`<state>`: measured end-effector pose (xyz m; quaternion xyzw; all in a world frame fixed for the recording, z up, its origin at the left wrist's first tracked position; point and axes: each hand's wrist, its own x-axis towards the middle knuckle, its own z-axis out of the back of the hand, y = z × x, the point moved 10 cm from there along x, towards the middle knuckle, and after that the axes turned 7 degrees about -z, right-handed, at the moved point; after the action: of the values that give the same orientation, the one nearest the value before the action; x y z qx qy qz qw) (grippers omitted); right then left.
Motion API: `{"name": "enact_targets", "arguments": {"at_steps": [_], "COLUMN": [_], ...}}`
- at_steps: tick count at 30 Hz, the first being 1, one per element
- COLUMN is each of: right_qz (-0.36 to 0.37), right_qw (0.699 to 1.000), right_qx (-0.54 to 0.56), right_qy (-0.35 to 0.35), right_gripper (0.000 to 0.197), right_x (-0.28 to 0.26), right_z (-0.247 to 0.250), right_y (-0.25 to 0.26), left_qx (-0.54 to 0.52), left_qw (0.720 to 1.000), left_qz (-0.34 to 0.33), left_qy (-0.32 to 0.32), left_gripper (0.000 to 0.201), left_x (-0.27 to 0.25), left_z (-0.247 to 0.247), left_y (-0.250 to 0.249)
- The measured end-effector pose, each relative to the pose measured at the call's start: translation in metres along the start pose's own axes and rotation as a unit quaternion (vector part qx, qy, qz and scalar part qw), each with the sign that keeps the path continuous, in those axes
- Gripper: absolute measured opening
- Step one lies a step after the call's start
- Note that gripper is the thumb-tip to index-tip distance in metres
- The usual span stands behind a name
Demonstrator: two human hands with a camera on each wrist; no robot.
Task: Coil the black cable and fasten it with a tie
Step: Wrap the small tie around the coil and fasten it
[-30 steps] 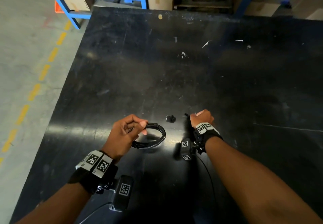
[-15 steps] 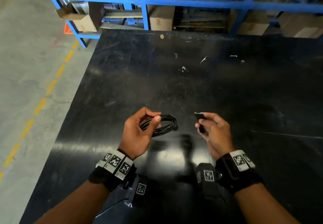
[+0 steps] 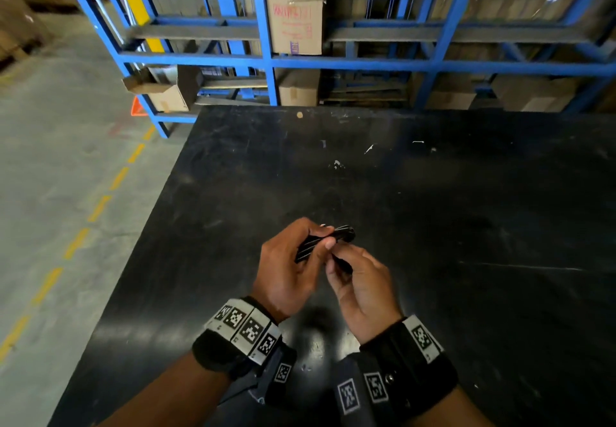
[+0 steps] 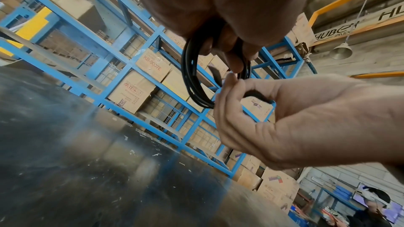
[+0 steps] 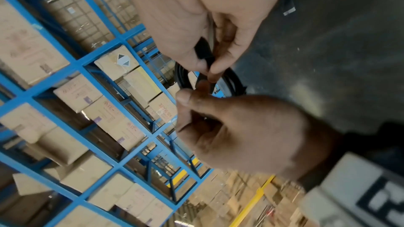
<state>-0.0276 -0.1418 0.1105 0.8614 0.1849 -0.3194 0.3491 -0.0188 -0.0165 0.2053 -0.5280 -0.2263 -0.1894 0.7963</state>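
Note:
The black cable (image 3: 341,233) is wound into a small coil and squeezed flat, held up above the black table (image 3: 450,226). My left hand (image 3: 325,239) grips the coil with thumb and fingers. My right hand (image 3: 336,260) is just right of it and pinches a short black tie (image 3: 345,266) against the coil's underside. In the left wrist view the cable loops (image 4: 189,78) hang from my fingers and the tie (image 4: 215,75) sticks up from the right hand (image 4: 284,118). In the right wrist view the tie (image 5: 205,53) sits between thumb and forefinger, with the coil (image 5: 237,82) behind.
Blue steel racks (image 3: 266,59) loaded with cardboard boxes (image 3: 296,13) stand behind the table's far edge. A concrete floor with a dashed yellow line (image 3: 76,243) lies off the left edge. Another person (image 4: 371,208) sits far off to the right.
My right hand took the tie off the table and brought it up to the coil. My left hand lifted the coil and squeezed it narrower. The two hands have come together.

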Motion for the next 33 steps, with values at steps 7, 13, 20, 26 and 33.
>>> {"name": "enact_targets", "arguments": {"at_steps": [7, 13, 20, 26, 33], "right_qz": [-0.007, -0.007, 0.002, 0.017, 0.19], "right_qw": [0.998, 0.996, 0.996, 0.996, 0.966], "right_qx": [0.035, 0.051, 0.052, 0.048, -0.163], "right_qy": [0.051, 0.071, 0.079, 0.073, 0.067], "right_gripper": [0.022, 0.027, 0.026, 0.019, 0.009], "right_x": [-0.022, -0.028, -0.037, -0.039, -0.059], "right_z": [-0.009, -0.011, -0.013, -0.011, -0.011], "right_y": [-0.004, -0.004, 0.001, 0.007, 0.032], "left_qx": [0.003, -0.021, -0.067, -0.082, -0.09], "left_qw": [1.0, 1.0, 0.997, 0.995, 0.991], "left_qz": [-0.017, -0.007, 0.028, 0.052, 0.092], "left_qy": [-0.001, 0.014, -0.01, -0.015, -0.03], "left_gripper": [0.002, 0.007, 0.019, 0.004, 0.01], "left_x": [-0.003, -0.003, -0.007, -0.005, -0.005], "left_z": [0.008, 0.002, 0.002, 0.005, 0.011], "left_y": [-0.018, -0.026, -0.024, -0.016, 0.001]}}
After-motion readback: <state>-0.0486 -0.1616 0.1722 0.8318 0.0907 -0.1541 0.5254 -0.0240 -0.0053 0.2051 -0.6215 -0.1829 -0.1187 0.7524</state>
